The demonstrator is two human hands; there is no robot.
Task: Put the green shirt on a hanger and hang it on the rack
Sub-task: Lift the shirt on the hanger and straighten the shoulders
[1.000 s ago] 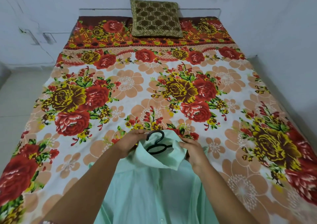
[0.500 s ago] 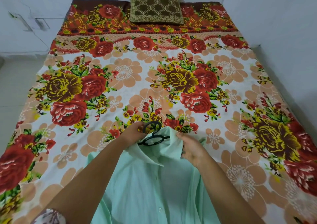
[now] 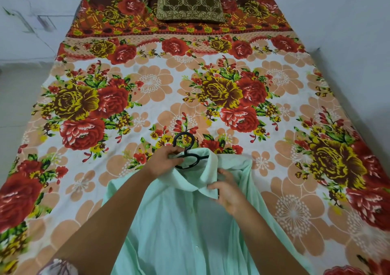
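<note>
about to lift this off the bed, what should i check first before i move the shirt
1. Hook of the hanger clear of the collar of the green shirt: ok, it sticks out above.
2. Grip of the left hand at the hanger neck: ok.
3. The right hand pinching the collar tip: ok.
4. Hanger arms seated in both shoulders: cannot tell, fabric hides them.
5. Path to the rack: cannot tell, not in view.

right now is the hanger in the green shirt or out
Partly in: black hanger shows hook and neck above the green shirt collar; its arms are under fabric, fit cannot tell.
</note>
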